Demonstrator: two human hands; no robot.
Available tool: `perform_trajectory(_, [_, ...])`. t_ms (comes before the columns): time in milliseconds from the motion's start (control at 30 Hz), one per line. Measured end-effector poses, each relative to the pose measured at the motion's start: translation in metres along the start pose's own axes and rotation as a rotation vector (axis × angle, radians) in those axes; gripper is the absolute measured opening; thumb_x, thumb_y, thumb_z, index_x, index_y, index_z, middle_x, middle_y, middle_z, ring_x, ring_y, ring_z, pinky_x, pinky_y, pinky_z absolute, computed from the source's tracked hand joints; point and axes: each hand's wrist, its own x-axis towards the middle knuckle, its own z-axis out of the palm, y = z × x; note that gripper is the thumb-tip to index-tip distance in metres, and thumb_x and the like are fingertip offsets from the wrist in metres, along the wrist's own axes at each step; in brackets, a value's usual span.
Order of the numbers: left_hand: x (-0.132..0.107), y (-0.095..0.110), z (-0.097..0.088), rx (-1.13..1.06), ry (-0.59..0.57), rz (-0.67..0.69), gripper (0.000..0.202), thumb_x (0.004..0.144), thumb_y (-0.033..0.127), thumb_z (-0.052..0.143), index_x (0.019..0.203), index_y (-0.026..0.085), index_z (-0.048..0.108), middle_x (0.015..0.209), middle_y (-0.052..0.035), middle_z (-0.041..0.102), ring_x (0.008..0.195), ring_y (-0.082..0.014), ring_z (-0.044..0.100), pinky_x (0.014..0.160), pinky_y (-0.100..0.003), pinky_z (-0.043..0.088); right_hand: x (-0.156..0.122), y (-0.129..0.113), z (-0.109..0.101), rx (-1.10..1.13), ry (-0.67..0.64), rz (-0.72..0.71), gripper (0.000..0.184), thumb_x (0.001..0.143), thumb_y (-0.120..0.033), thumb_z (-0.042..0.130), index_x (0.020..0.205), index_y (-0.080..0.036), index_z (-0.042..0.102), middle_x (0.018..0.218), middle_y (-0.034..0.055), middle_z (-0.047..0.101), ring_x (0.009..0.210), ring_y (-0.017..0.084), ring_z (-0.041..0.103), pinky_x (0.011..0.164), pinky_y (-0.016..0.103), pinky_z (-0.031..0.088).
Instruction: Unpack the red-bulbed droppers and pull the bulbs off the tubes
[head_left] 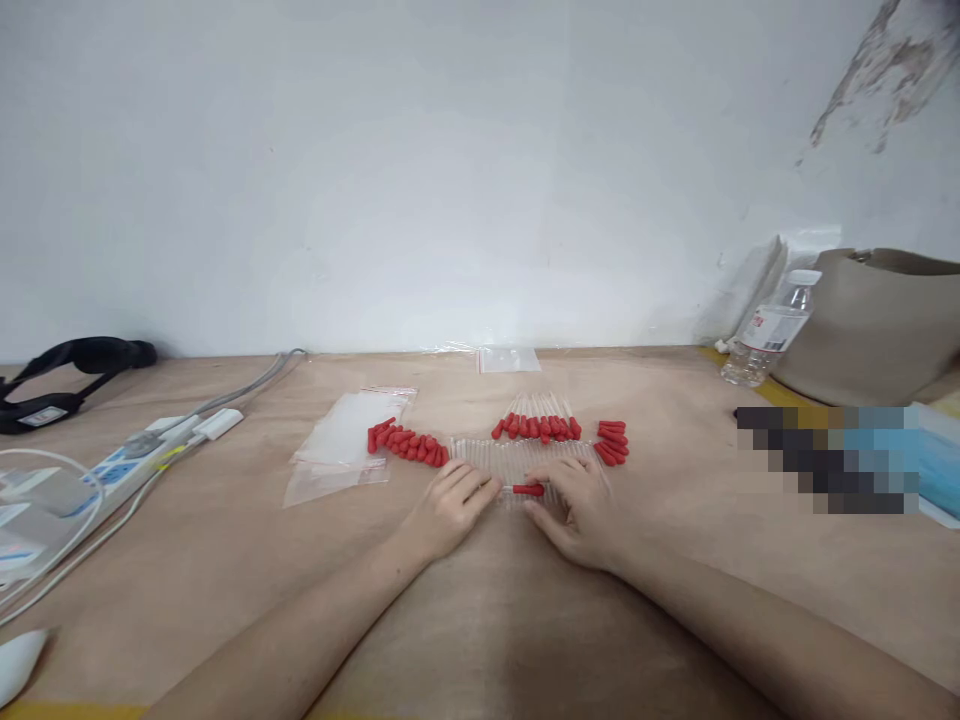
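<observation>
My left hand [455,503] pinches a thin clear glass tube, whose end carries a red rubber dropper bulb [529,490]. The thumb and index finger of my right hand [581,505] are apart, above and below that bulb. Beneath both hands lies a row of clear glass tubes [487,455], partly covered by my fingers. Behind the row, several tubes with red bulbs fitted [536,427] lie fanned out. Loose red bulbs [409,443] form a curved line by my left hand, and a smaller group of red bulbs [613,443] sits beyond my right hand.
Clear zip bags [337,440] lie to the left, another small bag [510,360] by the wall. A power strip [112,475] with cables and a black strap-like device [75,375] are far left. A water bottle [772,330] and a grey-brown container [877,330] stand right.
</observation>
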Motion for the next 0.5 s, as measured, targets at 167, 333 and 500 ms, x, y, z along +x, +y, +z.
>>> perform_trajectory(167, [-0.001, 0.005, -0.001, 0.035, -0.018, 0.063, 0.015, 0.085, 0.01, 0.045, 0.095, 0.012, 0.056, 0.074, -0.0044, 0.058, 0.071, -0.0146, 0.051, 0.074, -0.033, 0.043, 0.003, -0.009, 0.007, -0.266, 0.053, -0.223, 0.012, 0.082, -0.027, 0.053, 0.085, -0.021, 0.062, 0.067, -0.0011, 0.064, 0.068, 0.011, 0.052, 0.083, 0.034, 0.026])
perform_trajectory(333, [-0.002, 0.009, -0.005, 0.051, -0.081, 0.055, 0.014, 0.086, 0.011, 0.043, 0.087, 0.013, 0.057, 0.065, -0.0017, 0.053, 0.065, -0.0128, 0.048, 0.075, -0.032, 0.041, 0.0, -0.006, 0.01, -0.372, 0.09, -0.311, 0.013, 0.084, -0.027, 0.052, 0.078, -0.021, 0.062, 0.056, -0.0036, 0.058, 0.063, 0.009, 0.047, 0.083, 0.034, 0.023])
perform_trajectory(500, [-0.003, 0.012, -0.007, 0.041, -0.072, 0.028, 0.015, 0.087, 0.012, 0.041, 0.086, 0.014, 0.056, 0.064, 0.0009, 0.053, 0.062, -0.0101, 0.047, 0.085, -0.034, 0.035, -0.001, -0.005, 0.008, -0.391, 0.129, -0.381, 0.011, 0.083, -0.026, 0.053, 0.078, -0.02, 0.061, 0.054, -0.0043, 0.055, 0.063, 0.009, 0.046, 0.08, 0.032, 0.025])
